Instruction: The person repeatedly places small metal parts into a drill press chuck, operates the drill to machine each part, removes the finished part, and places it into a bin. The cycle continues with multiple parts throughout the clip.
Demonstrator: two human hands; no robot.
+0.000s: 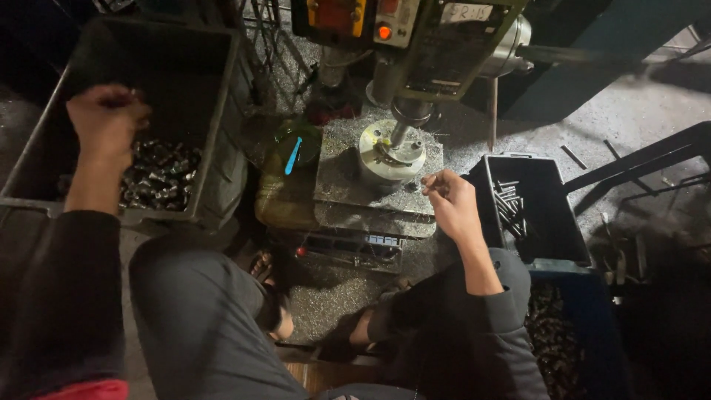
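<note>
**Head view: seated at a drill press, bins on both sides**

Head camera is looking down at a gritty concrete floor strewn with metal shavings, dim except around the machine. We are sitting low, knees spread, feet near the base of a drill press (415,44). Its steel work table (348,174) is coated in chips, and a round fixture (385,152) is sitting under the spindle.

Our right hand (452,204) is hovering at the table's right edge, fingers pinched together on a small metal piece (428,180), just beside the fixture. Our left hand (107,118) is reaching over a grey crate (222,111) on the left, fingers curled closed; we cannot tell whether it is holding anything. Shiny metal parts (159,174) are lying in that crate's bottom, just below the hand.

A black bin (563,237) is standing close against the right forearm, holding a few thin rods (509,204). A green bottle (296,144) is sitting between the crate and the table.

Room is tight: crate wall left, bin wall right, machine column ahead. Open floor is showing only past the bin, to the upper right.
</note>
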